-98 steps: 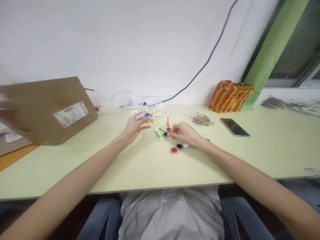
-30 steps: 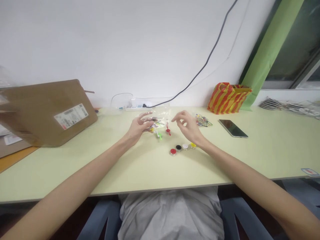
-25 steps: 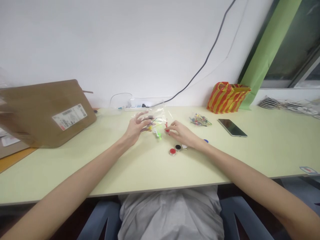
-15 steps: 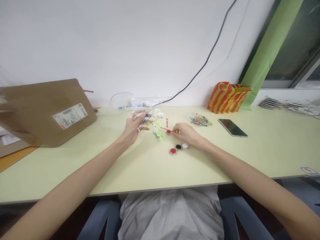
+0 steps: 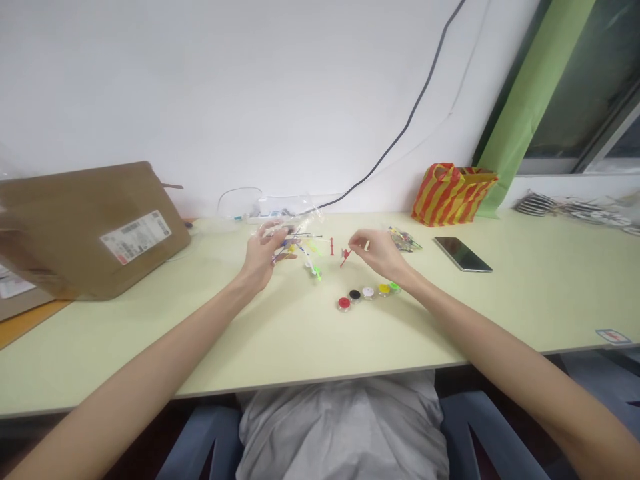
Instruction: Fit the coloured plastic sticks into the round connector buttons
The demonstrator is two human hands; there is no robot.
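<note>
Beyond the disc row (image 5: 369,292), right hand (image 5: 377,254): my fingertips pinch a red piece (image 5: 345,255).
Left hand (image 5: 260,259): beyond the disc row, to its left, my fingers curl round a clear bag (image 5: 311,215) and coloured sticks (image 5: 306,235).
White and green pieces (image 5: 313,270): on the table (image 5: 280,333), left of the disc row.
Phone (image 5: 463,254): right of the disc row.

Here's the surface (image 5: 280,333), smooth and pale with a low sheen, and on it a tablet (image 5: 463,255) showing a glossy dark face. Over there the carton (image 5: 90,227) is matt brown cardboard, its shipping label (image 5: 136,237) flat, smooth paper. The striped bag (image 5: 453,195) looks like thin, crinkled plastic with a slight shine. Clear, wrinkled film glints on the plastic bag (image 5: 307,215), and the red disc (image 5: 344,303) looks like plastic with a clear rim. Down here, the grey cloth (image 5: 345,427) is soft, matt and creased.
</note>
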